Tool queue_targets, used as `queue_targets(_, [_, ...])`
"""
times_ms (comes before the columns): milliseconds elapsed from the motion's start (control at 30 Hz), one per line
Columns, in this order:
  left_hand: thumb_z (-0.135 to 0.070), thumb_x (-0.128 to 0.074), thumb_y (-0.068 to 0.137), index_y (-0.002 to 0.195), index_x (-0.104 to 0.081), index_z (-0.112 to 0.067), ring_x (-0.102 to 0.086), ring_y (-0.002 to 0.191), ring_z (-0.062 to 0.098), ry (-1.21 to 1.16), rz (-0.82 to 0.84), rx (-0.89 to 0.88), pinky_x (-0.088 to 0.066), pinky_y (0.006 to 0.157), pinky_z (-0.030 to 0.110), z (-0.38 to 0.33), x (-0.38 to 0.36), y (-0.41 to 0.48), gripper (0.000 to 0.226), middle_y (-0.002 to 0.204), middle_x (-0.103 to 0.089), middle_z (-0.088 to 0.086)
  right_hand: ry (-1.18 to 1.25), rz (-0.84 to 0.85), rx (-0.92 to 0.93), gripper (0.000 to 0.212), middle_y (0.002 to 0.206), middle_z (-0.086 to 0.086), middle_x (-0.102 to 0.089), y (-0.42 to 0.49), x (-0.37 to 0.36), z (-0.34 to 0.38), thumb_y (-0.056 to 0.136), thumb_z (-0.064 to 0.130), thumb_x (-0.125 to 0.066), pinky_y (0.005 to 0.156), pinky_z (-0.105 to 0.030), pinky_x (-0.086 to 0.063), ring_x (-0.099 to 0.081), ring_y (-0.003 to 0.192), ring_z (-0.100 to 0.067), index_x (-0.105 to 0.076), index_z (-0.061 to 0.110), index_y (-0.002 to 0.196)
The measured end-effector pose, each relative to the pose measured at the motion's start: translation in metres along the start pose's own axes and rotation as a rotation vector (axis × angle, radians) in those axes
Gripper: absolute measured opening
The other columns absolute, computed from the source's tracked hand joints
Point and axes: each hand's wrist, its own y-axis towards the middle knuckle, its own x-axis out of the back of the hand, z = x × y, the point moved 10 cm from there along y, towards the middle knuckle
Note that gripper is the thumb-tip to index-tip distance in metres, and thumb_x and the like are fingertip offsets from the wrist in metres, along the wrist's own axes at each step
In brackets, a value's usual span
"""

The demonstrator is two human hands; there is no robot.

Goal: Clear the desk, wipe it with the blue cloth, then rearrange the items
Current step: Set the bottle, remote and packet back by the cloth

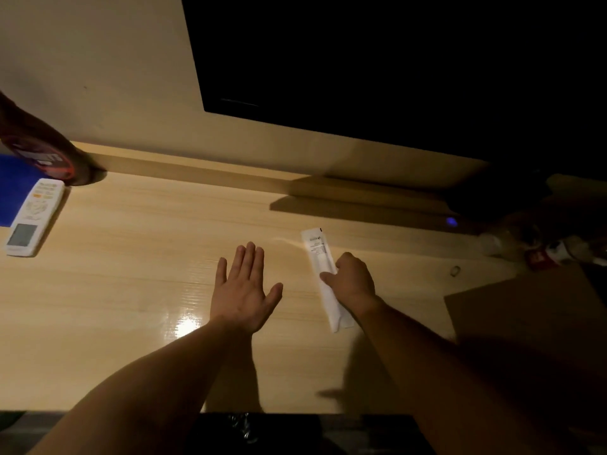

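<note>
The desk [131,307] filled the lower frame, its pale wood glossy under a light reflection at lower centre. A dark screen [394,60] occupied the upper right. A cardboard sheet [525,316] lay at the right edge, with dim clutter [542,254] just above it, too dark to identify.

The blue cloth [16,188] lay at the far left edge, partly under a white remote [33,218]. A brown bottle [42,149] stood just above the remote, against the wall.

The left hand [244,290] was at frame centre, fingers straight and spread, palm down, holding nothing. Whether it touched the desk could not be told. The right hand [353,279], right of centre, had its fingers curled over a white packet [317,247], with the thumb across the packet's middle. The packet appeared to lie flat on the desk. A small ring-like item [455,270] lay further right.

Step in hand, as judged: clearing.
- Lift the packet by its middle so that neither end drags.
- Move the remote and the bottle off the desk as well.
- Free the cloth only after the remote is lifted.
- Collect the small item, as wiping could sweep it off the edge.
</note>
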Motion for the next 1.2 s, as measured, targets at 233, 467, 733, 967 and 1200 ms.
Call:
queue_targets(233, [-0.075,-0.008,0.1,0.166,0.014,-0.02,0.028,0.158,0.018,-0.029,-0.012,0.0,0.011,0.129,0.052,0.0,0.002,0.0,0.088,0.173,0.024,0.001,0.088,0.041,-0.018,0.031,0.094,0.001,-0.06,0.001,-0.011,0.001,0.093,0.028,-0.073,0.072,-0.034,-0.048,-0.065,0.092,-0.027,-0.046,0.023,0.079])
queue_targets(467, [-0.073,-0.01,0.102,0.166,0.014,-0.02,0.029,0.157,0.017,-0.103,-0.001,-0.025,0.013,0.129,0.05,0.002,0.005,-0.002,0.086,0.173,0.024,0.001,0.242,0.069,-0.1,0.019,0.094,-0.002,-0.067,-0.003,-0.013,0.023,0.093,0.024,-0.069,0.082,-0.044,-0.059,-0.068,0.087,-0.026,-0.054,0.02,0.081])
queue_targets(733, [-0.068,-0.015,0.105,0.167,0.009,-0.02,0.022,0.159,0.015,-0.163,-0.121,0.14,0.012,0.129,0.047,0.101,0.058,-0.04,0.082,0.174,0.02,0.0,0.464,0.134,-0.057,0.007,0.109,-0.006,-0.071,-0.011,-0.031,0.113,0.097,0.016,-0.067,0.085,-0.049,-0.062,-0.07,0.093,-0.027,-0.064,0.012,0.091])
queue_targets(967, [-0.071,-0.012,0.103,0.167,0.008,-0.019,0.017,0.161,0.019,-0.119,-0.168,0.447,0.006,0.13,0.051,0.257,0.084,-0.099,0.085,0.176,0.015,0.002,0.554,0.232,0.004,0.01,0.106,-0.007,-0.071,-0.026,-0.092,0.229,0.096,0.015,-0.068,0.085,-0.053,-0.061,-0.071,0.091,-0.03,-0.062,0.011,0.09])
queue_targets(1200, [-0.079,-0.001,0.098,0.168,0.008,-0.017,0.015,0.162,0.022,-0.129,-0.169,0.774,0.003,0.13,0.055,0.366,0.071,-0.149,0.094,0.176,0.015,0.004,0.613,0.358,-0.012,0.014,0.103,-0.014,-0.073,-0.04,-0.168,0.321,0.094,0.015,-0.071,0.068,-0.038,-0.061,-0.072,0.082,-0.029,-0.058,0.012,0.089])
